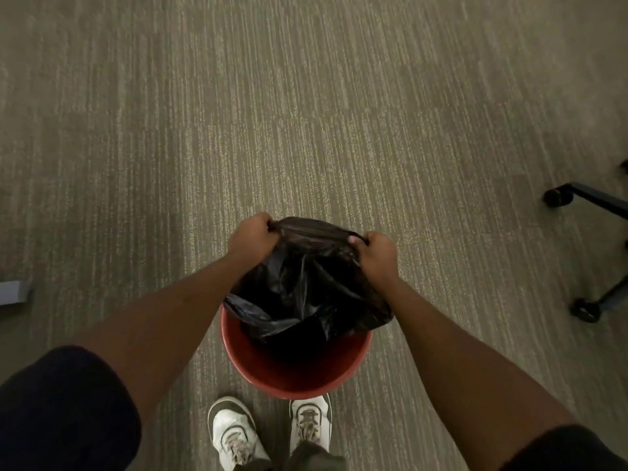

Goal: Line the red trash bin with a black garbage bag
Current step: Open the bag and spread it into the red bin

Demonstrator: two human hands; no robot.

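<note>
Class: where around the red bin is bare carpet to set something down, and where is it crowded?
Bare carpet lies beyond the black bag and left of the red bin. Crowded: shoes touching the bin's near side, chair casters far right.

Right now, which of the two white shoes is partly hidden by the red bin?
The right shoe: the red bin overlaps its toe. The left shoe lies clear of the bin, fully visible on the carpet.

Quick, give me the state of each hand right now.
Left hand: closed, gripping the edge of the black garbage bag above the red trash bin.
Right hand: closed, gripping the bag's opposite edge.
</note>
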